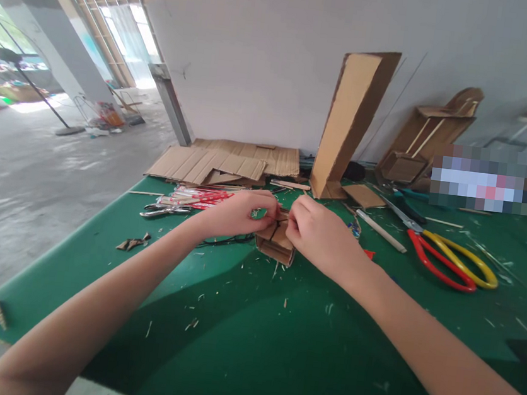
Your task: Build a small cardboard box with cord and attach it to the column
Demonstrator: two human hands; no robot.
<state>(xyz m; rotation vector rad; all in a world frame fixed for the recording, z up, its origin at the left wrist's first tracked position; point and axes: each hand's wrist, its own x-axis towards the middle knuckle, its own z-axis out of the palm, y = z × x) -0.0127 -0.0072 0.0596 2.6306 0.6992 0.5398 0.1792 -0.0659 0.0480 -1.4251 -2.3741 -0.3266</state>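
Small cardboard box (275,251): judged light, stiff yet crushable; best held by side walls. Left hand (258,213), right hand (310,231): fingers pinched narrow at its top, anything gripped unclear

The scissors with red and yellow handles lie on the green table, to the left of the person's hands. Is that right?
Not quite: the side is wrong. The head view shows the scissors to the right, beyond the right hand. They do have one red and one yellow handle and lie on the green table.
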